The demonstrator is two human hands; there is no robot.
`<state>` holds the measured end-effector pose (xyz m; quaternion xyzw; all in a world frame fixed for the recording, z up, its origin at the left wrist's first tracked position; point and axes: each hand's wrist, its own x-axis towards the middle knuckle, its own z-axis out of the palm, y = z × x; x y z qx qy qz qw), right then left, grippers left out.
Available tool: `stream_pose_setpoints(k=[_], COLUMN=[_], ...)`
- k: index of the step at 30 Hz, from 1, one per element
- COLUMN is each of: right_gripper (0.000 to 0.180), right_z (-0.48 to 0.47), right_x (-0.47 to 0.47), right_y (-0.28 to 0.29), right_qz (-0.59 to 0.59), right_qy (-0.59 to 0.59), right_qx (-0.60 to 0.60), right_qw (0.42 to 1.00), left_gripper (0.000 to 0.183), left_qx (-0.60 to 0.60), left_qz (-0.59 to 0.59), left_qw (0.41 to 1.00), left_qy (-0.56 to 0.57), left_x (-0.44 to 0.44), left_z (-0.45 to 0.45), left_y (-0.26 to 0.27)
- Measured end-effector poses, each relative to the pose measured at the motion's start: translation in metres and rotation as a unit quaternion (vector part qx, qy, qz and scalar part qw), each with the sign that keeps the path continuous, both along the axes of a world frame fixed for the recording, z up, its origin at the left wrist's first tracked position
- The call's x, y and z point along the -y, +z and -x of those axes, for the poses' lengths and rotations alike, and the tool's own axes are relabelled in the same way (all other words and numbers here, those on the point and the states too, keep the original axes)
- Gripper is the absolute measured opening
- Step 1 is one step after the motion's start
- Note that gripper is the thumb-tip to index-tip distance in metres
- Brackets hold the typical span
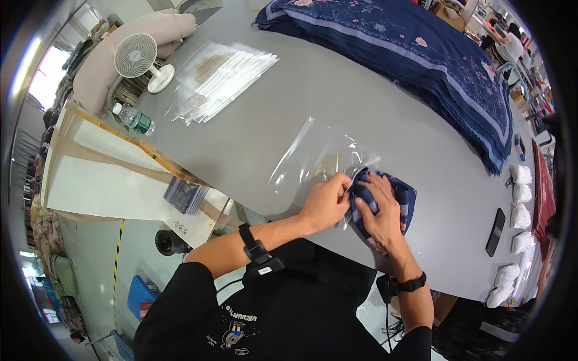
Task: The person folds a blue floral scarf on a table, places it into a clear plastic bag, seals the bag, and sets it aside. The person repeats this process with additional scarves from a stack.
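A clear plastic bag (pixel 311 153) lies flat on the grey table, its mouth turned towards a folded navy floral cloth (pixel 407 198). The fingers of my left hand (pixel 327 203) pinch the bag's edge at the mouth. Spread over the cloth, my right hand (pixel 381 210) grips it from above with thumb and fingers. One end of the cloth meets the bag's opening; how far it reaches inside is hidden by my hands.
Beyond my hands lies a broad stack of navy floral cloths (pixel 379 49). Clear plastic bags (pixel 230 76) are piled at the far left, near a white fan (pixel 136 55) and a water bottle (pixel 134 118). To the right are a black phone (pixel 496 232) and several white bundles (pixel 521 193).
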<state>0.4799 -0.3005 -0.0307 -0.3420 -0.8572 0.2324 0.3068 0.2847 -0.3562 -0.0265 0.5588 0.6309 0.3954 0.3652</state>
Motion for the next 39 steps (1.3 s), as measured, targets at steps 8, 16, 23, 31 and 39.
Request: stream_pose_setpoints(k=[8,16,23,31,39], right_gripper=[0.085,0.066,0.090,0.083,0.104], right_z=[0.031,0.096,0.070,0.064,0.136], right_x=[0.015,0.037,0.021,0.014,-0.026], right_y=[0.021,0.016,0.019,0.003,-0.006], right_qz=[-0.004,0.101,0.084,-0.057,-0.039], right_qy=[0.093,0.259,-0.013,-0.088,-0.103], right_qx=[0.193,0.169,0.028,0.135,0.172], right_qw=[0.977,0.946,0.996,0.985,0.979], left_gripper=[0.033,0.019,0.029,0.029,0.019], left_qx=[-0.126,-0.097,-0.194,0.046,0.110], left_qz=[-0.148,-0.153,-0.182,0.091,0.086], left_qw=[0.980,0.959,0.962,0.994,0.980], left_qy=[-0.039,-0.218,0.068,-0.025,-0.142], left_x=[-0.044,-0.037,0.039,0.056,0.046], left_z=[0.048,0.060,0.084,0.048,0.039], left_y=[0.019,0.010,0.036,0.007,0.025])
